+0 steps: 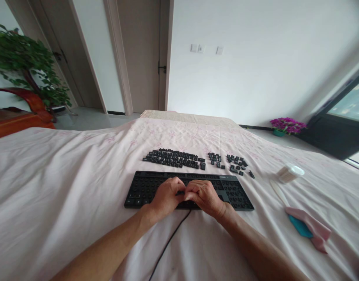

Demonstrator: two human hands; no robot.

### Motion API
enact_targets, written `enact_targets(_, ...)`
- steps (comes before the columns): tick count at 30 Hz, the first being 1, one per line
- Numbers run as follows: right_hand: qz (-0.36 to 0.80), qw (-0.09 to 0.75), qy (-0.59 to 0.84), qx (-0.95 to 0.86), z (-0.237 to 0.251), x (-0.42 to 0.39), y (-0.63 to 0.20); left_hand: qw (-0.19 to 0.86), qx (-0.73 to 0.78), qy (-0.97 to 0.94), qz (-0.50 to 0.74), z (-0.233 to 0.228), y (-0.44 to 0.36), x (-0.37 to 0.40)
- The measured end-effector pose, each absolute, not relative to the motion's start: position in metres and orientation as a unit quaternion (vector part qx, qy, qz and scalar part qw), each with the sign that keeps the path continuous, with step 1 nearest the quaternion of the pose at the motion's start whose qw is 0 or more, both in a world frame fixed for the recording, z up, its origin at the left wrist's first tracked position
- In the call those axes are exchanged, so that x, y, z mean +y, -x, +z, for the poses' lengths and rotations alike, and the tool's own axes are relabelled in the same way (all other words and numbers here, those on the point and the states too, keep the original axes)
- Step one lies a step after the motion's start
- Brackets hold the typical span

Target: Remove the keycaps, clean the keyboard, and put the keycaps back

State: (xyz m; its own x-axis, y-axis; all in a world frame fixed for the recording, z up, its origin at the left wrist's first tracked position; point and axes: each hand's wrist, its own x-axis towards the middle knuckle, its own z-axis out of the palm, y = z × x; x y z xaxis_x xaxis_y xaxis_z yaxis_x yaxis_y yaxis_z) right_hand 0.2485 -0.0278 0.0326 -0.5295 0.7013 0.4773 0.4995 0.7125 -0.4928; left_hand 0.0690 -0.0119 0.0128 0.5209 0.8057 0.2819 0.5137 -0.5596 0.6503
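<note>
Here, the left hand (167, 196) meets the right hand (205, 195) over the keyboard (228, 190), both curled and angled inward; whether either grips anything cannot be told. The keyboard lies on cloth (86, 187), keycaps (178, 159) just beyond it.

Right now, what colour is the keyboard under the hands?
Mostly black: the keyboard shows best in the head view, the only one.

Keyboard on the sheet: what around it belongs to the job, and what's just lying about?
Likely in the job: keyboard, loose keycaps, left hand, right hand; perhaps the tub and pink cloth.

Apparently unrelated: purple flowers, leafy plant, wooden armrest.
</note>
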Motion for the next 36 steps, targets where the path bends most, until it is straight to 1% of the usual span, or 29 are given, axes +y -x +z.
enact_targets(5, 0.127, 0.431, 0.316, -0.835, 0.021, -0.027, -0.247, 0.184, 0.421, -0.841, 0.285, 0.012, -0.077, -0.018)
enact_targets(10, 0.137, 0.444, 0.322, -0.825, 0.019, -0.032, -0.249, 0.14, 0.394, -0.863, 0.284, 0.014, -0.08, -0.024)
enact_targets(14, 0.169, 0.509, 0.322, -0.78, 0.021, -0.035, -0.248, 0.173, 0.387, -0.855, 0.298, 0.014, -0.079, -0.025)
enact_targets(16, 0.182, 0.525, 0.325, -0.765, 0.023, -0.036, -0.246, 0.206, 0.392, -0.844, 0.303, 0.013, -0.078, -0.025)
enact_targets(19, 0.168, 0.502, 0.347, -0.775, 0.026, -0.035, -0.245, 0.254, 0.393, -0.829, 0.306, 0.013, -0.075, -0.023)
enact_targets(24, 0.093, 0.471, 0.383, -0.789, 0.041, -0.033, -0.25, 0.311, 0.39, -0.803, 0.327, 0.013, -0.074, -0.021)
enact_targets(26, 0.097, 0.456, 0.397, -0.791, 0.048, -0.033, -0.252, 0.332, 0.393, -0.788, 0.339, 0.012, -0.074, -0.021)
enact_targets(32, 0.108, 0.295, 0.487, -0.815, 0.056, -0.029, -0.253, 0.394, 0.401, -0.72, 0.407, 0.011, -0.07, -0.018)
enact_targets(36, 0.122, 0.262, 0.498, -0.818, 0.051, -0.027, -0.248, 0.446, 0.39, -0.675, 0.439, 0.009, -0.067, -0.011)
